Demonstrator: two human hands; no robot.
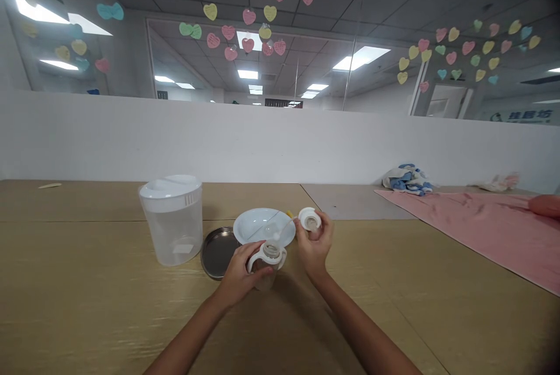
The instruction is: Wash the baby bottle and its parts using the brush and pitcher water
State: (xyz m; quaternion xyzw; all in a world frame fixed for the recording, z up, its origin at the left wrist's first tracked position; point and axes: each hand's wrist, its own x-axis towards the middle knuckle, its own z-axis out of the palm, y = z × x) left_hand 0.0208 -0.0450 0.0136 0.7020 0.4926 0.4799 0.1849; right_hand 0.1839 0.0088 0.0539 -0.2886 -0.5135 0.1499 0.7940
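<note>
My left hand (242, 273) is closed around a clear baby bottle (266, 281) with white side handles. The bottle stands upright with its mouth uncovered. In my right hand (315, 246) is a white round bottle lid (310, 219), pinched by its rim and tilted so its inner side faces me. A thin pale straw-like piece (286, 227) reaches from the lid down toward the bottle's mouth; whether it touches is unclear. Just behind the bottle lies a white bowl (245, 220) with something clear and whitish in it, too small to name.
A round dark metal tray (216, 252) sits left of the bowl, partly under it. Further left stands a translucent lidded bucket (172, 229). On the right lie a pink cloth (459, 217) and a crumpled blue-and-white cloth (406, 179). A low white wall (262, 142) closes the table's back.
</note>
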